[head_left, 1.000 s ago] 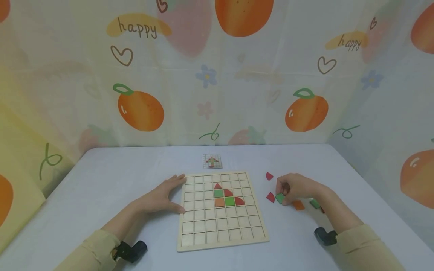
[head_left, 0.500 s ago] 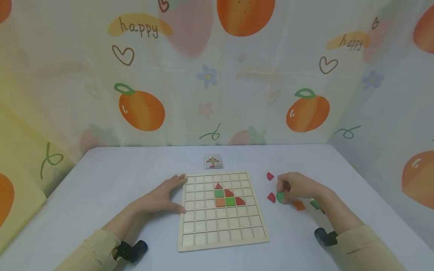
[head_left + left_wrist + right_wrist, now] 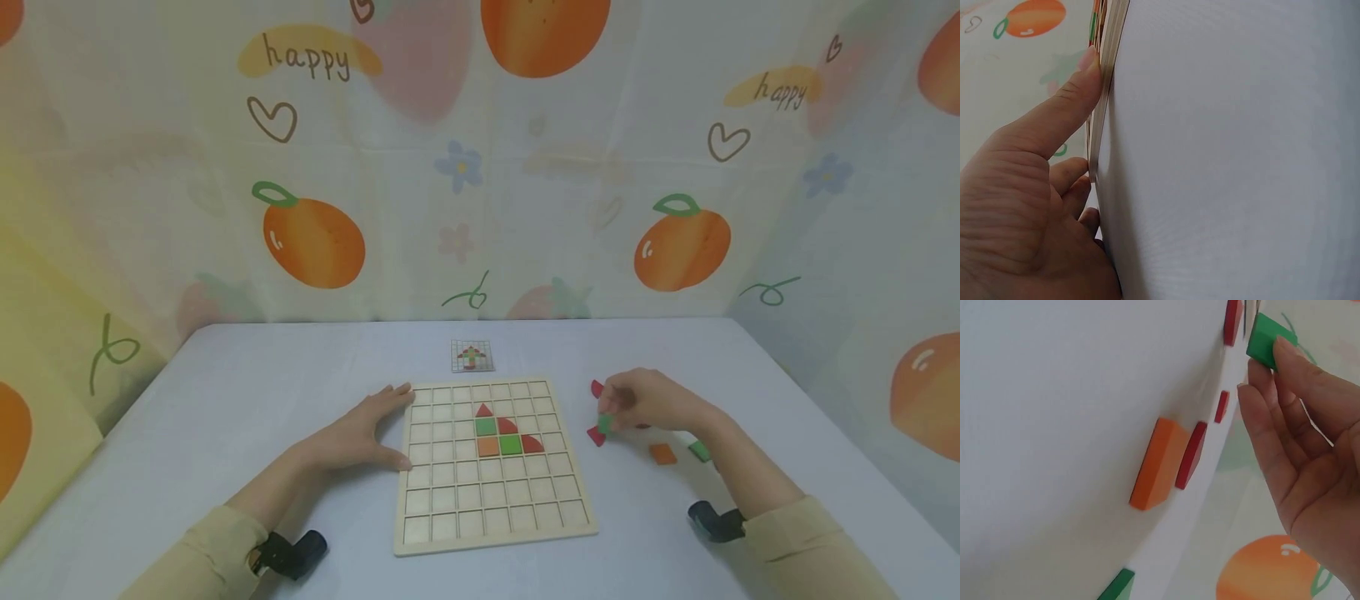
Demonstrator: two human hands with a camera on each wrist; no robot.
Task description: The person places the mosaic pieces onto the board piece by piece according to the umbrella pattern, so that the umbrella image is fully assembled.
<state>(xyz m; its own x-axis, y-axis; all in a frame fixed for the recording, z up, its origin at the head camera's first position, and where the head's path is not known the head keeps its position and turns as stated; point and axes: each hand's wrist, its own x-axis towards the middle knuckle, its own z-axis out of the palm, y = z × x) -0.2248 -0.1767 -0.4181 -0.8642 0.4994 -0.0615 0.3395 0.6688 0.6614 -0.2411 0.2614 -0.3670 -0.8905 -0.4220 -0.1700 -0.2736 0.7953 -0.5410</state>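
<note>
My right hand [image 3: 654, 402] pinches a green square tile [image 3: 1265, 341] between thumb and fingertips, lifted off the table right of the wooden grid board [image 3: 444, 502]. My left hand [image 3: 352, 435] has its fingers spread, with fingertips and thumb touching the board's left edge. Set in the grid are a red triangle [image 3: 483, 410], a green square [image 3: 485, 427], an orange square [image 3: 488, 447], a bright green square [image 3: 510, 445] and red quarter-circles [image 3: 532, 444]. Near the held tile lie a red piece [image 3: 596, 437] and another red piece [image 3: 597, 388], partly behind my hand.
An orange square tile [image 3: 663, 454] and a green tile [image 3: 700, 451] lie under the right forearm. A red piece [image 3: 1192, 456] sits beside the orange tile in the right wrist view. Behind the board is a small pattern card [image 3: 472, 356]. A printed curtain hangs beyond the table.
My right hand has picked the green tile up from the table and moved slightly left and away from me. The orange tile shows more fully. My left hand stays at the board's edge.
</note>
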